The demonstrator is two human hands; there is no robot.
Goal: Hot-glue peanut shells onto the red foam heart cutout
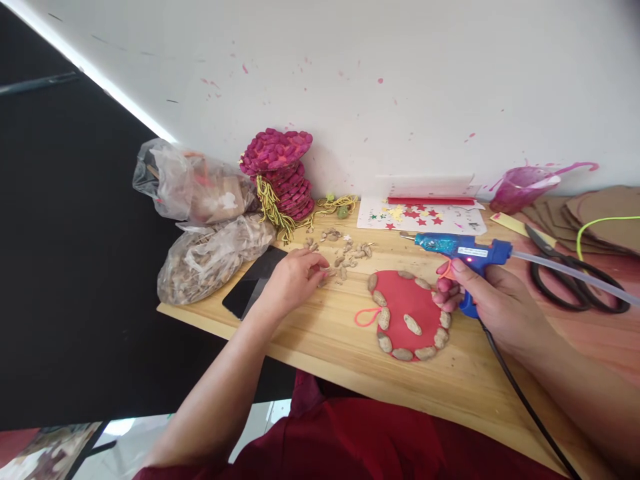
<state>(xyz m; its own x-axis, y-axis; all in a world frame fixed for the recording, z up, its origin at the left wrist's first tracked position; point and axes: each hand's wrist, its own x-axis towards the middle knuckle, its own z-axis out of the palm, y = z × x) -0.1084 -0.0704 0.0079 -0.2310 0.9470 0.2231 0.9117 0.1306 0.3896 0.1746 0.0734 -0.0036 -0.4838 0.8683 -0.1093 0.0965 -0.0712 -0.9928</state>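
My right hand [493, 300] grips a blue glue gun [463, 252], its nozzle pointing left and a clear glue stick sticking out behind it; its black cord trails toward me. Just below the gun lies a red heart-shaped cutout [405, 303] edged with peanut shells and carrying a pink loop on its left. My left hand [295, 279] rests on the wooden table [320, 333], fingertips pinching at a loose peanut shell in a scattered pile of shells [347, 252].
A black phone [253, 281] lies left of my left hand, beside two plastic bags of shells [210, 257]. A magenta shell-covered ornament [280, 175] stands at the wall. Black scissors [575, 277], cardboard hearts [595, 217], a star sheet [425, 217] and a pink cup [523, 187] sit to the right.
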